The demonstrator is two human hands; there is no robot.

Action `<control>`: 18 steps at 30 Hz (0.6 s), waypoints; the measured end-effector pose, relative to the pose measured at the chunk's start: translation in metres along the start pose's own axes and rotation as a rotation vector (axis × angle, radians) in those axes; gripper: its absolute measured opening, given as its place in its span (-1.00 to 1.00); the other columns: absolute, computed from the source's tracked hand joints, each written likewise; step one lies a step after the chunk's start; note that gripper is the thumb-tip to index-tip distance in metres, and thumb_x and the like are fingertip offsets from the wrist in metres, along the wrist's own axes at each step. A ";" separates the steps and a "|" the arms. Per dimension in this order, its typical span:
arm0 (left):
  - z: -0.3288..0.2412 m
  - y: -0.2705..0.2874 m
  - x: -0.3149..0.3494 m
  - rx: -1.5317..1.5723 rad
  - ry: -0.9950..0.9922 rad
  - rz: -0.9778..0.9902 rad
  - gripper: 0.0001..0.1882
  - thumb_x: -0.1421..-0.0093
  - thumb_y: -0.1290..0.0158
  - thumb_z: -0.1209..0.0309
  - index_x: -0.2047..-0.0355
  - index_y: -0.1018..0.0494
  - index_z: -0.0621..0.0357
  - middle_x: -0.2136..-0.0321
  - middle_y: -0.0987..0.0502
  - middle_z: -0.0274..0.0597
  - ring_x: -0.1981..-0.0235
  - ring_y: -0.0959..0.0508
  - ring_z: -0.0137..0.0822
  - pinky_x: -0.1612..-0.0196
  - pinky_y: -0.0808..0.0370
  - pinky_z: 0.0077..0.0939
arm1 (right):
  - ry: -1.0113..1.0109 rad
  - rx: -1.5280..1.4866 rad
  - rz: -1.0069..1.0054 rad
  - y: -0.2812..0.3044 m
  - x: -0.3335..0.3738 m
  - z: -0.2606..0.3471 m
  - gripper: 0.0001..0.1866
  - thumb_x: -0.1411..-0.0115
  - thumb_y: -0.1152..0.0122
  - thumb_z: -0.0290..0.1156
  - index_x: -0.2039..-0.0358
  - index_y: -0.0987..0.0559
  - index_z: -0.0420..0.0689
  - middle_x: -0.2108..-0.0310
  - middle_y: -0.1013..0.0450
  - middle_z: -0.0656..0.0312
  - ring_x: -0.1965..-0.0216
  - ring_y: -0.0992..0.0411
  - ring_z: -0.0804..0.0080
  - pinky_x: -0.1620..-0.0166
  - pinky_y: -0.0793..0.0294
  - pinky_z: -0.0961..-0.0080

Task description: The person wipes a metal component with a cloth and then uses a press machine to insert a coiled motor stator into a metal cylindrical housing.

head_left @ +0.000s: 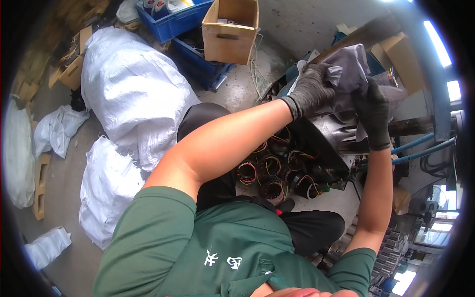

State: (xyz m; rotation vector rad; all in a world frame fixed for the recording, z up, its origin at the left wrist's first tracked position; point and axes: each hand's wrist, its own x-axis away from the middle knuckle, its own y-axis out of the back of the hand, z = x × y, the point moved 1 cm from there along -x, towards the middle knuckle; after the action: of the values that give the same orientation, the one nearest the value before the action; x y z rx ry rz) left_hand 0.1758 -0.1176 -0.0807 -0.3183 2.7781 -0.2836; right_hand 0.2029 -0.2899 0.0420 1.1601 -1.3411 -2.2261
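Observation:
Both my hands wear dark grey work gloves and are raised at the upper right. Between them is a crumpled thin grey sheet (pixel 351 59); whether it is cloth or plastic I cannot tell. My left hand (pixel 312 89) has its fingers curled around the sheet's left side. On the right, my right hand (pixel 372 111) grips the sheet with its thumb and fingers closed at the edge. Just under the hands lies a shiny curved metal piece (pixel 336 129) on a dark machine or bench. Below that, several round motor stators (pixel 272 166) with coloured wires stand on the floor.
White woven sacks (pixel 133 84) bulge along the left. A cardboard box (pixel 230 37) and blue crates (pixel 170 22) are at the far side. A blue-grey machine frame (pixel 440 99) with blue hoses (pixel 420 146) rises on the right. Stacked metal parts (pixel 383 257) lie at the lower right.

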 end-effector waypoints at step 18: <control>-0.008 -0.016 0.024 -0.741 -0.819 0.139 -0.76 0.06 -0.28 0.35 0.36 -0.57 0.13 0.33 -0.56 -0.05 0.20 -0.54 0.06 0.03 -0.47 -0.06 | -0.671 -0.970 -0.106 -0.012 0.040 -0.029 -0.35 -0.15 -0.37 -0.40 -0.26 -0.41 -0.16 -0.02 -0.51 0.11 -0.04 -0.48 0.29 -0.11 -0.52 0.36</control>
State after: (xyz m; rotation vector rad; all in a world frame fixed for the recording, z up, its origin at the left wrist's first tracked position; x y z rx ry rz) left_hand 0.1541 -0.1376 -0.0765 -0.3088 1.9613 0.7603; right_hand 0.2013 -0.3249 0.0052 0.1337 -0.1740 -2.8918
